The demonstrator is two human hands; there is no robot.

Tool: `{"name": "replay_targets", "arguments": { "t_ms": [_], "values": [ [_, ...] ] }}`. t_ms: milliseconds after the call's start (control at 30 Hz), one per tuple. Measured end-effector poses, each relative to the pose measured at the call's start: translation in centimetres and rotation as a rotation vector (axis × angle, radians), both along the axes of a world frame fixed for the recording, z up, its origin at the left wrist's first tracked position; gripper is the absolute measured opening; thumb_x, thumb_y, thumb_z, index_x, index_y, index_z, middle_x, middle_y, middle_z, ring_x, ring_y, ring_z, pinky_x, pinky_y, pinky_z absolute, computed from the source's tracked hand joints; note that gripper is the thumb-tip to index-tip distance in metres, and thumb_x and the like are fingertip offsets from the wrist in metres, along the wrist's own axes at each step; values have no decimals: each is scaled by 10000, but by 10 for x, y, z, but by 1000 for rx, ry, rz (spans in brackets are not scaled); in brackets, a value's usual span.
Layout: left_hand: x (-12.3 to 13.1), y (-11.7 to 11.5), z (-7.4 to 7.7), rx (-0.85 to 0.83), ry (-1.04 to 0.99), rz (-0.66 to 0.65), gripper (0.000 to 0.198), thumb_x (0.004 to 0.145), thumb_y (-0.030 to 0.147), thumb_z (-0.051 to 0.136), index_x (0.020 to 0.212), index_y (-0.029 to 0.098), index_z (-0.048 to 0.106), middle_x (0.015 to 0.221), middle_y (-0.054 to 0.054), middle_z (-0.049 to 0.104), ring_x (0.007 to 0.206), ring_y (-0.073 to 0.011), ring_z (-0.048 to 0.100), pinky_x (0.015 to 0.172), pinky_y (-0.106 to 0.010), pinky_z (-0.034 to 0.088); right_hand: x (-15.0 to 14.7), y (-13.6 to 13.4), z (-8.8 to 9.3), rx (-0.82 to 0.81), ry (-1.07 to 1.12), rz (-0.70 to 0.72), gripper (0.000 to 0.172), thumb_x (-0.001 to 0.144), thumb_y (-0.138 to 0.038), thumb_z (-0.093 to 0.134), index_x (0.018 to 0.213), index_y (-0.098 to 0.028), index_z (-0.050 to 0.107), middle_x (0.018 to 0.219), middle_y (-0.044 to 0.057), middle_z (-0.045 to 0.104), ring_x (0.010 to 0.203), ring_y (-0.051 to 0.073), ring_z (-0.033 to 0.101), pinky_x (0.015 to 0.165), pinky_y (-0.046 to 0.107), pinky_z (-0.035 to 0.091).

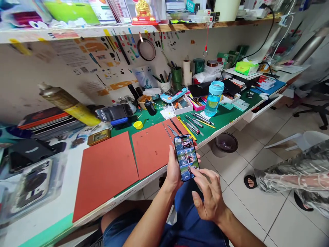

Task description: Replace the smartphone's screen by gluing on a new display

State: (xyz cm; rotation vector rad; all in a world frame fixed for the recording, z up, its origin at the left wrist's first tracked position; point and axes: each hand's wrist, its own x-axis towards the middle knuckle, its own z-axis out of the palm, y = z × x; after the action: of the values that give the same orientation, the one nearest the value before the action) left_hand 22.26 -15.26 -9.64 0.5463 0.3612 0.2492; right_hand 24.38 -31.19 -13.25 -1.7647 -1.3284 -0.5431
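A smartphone (185, 156) with a lit, colourful screen rests in my left hand (174, 168), above my lap and just off the bench's front edge. The fingers of that hand wrap round behind it, and some fingertips show at its right side. My right hand (209, 192) is at the phone's lower right corner, its index finger at the lower part of the screen. Its other fingers are apart and hold nothing. Beyond the phone lie an orange-red mat (151, 145) and tweezers (172, 129). A second mat (106, 175) lies further left.
A blue bottle (214, 99) stands on the green bench top, near several pens and screwdrivers. A spray can (69, 104) leans at the left. Below the bench is a bin (224, 144). Another person's legs (295, 181) are at the right. A shelf (102, 31) runs overhead.
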Motion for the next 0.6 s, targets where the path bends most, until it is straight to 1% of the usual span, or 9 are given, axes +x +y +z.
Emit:
{"name": "replay_targets", "arguments": {
  "t_ms": [100,167,300,400,467,600],
  "values": [
    [0,0,-1,3,-29,-1,869,1029,788,345,1432,75,637,1026,-189,805,859,-290,796,764,-379,634,0,2,-6,-46,-3,-5,341,994,-198,520,1308,-92,602,1425,180,693,1256,328,577,1028,508,454],
    [1,0,-2,13,-47,6,864,1034,781,336,1434,78,639,1052,-193,803,879,-293,796,776,-380,634,1,3,-5,-47,-3,-5,333,1003,-198,510,1306,-90,599,1419,181,696,1256,329,575,1032,509,445],
    [1,-2,-6,43,-54,26,839,1044,764,337,1432,87,644,1093,-193,801,912,-295,794,803,-378,629,4,13,5,-25,-22,-2,319,1023,-238,488,1291,-106,600,1437,170,689,1284,330,566,1048,500,441],
    [-1,-4,-7,57,-31,42,819,1047,754,354,1443,96,639,1103,-190,803,912,-297,793,823,-388,624,5,21,14,-66,-33,-12,328,1035,-273,479,1309,-136,595,1471,138,678,1328,323,555,1075,482,428],
    [-3,-5,-7,46,-10,38,832,1036,768,372,1448,96,636,1096,-190,805,912,-301,792,837,-398,621,5,24,17,-79,-31,-16,332,1032,-268,479,1318,-144,593,1468,130,683,1337,319,556,1086,478,421],
    [-5,-6,-7,48,4,39,853,1006,797,427,1434,94,650,1117,-191,805,939,-305,791,875,-404,614,7,25,16,-15,-13,-12,328,1012,-218,482,1309,-130,590,1447,156,689,1320,315,563,1078,489,429]
  ]
}}
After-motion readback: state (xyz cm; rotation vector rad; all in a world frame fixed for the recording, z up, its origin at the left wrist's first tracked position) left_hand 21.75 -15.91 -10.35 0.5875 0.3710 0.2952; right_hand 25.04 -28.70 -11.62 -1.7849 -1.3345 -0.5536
